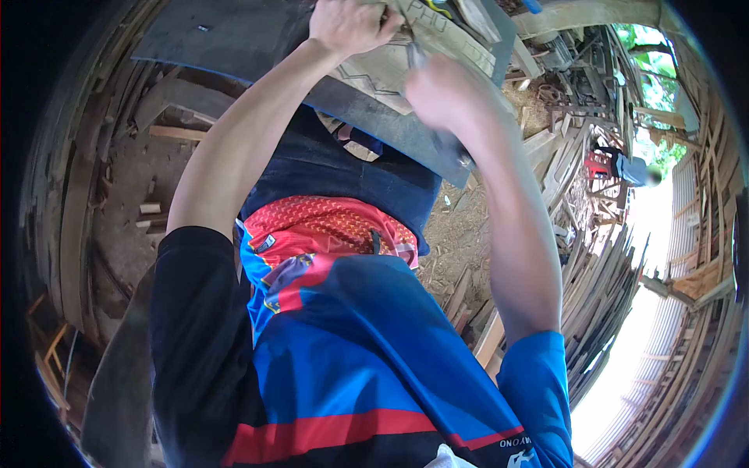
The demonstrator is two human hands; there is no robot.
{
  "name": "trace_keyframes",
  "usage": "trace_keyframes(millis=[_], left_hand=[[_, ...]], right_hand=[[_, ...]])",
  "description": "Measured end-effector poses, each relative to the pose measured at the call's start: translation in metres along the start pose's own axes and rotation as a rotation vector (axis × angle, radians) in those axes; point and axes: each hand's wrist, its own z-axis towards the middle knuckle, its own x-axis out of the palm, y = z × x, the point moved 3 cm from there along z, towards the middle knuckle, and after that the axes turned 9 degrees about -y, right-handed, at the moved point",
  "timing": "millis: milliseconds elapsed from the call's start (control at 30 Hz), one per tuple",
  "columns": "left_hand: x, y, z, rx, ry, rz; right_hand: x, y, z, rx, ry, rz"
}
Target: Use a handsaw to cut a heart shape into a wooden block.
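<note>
A flat wooden board (370, 74) with letters and lines marked on its face lies on the dark tabletop (343, 105). My left hand (351, 27) is closed over the board's far left part, at the upper edge of the view. Something dark shows by its thumb, too little to name. To its right, my right hand (441, 90) is closed and blurred by motion above the board. A greyish, blurred piece (417, 56) sticks out at its far side; its kind cannot be made out.
Wood strips (477, 19) lie at the table's far right. A dark sheet (226, 31) covers the tabletop's left part. Stacked planks (597, 288) line the right side, and wood shavings (445, 265) litter the floor. Another person (632, 170) is farther off at the right.
</note>
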Motion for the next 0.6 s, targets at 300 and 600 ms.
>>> trace_keyframes(millis=[300, 600], left_hand=[[-0.007, 0.001, -0.004, 0.097, -0.007, 0.003], [-0.018, -0.022, -0.019, 0.098, -0.037, -0.051]], right_hand=[[0.033, -0.011, 0.051, 0.075, 0.116, 0.064], [0.034, -0.011, -0.005, 0.117, -0.035, 0.124]])
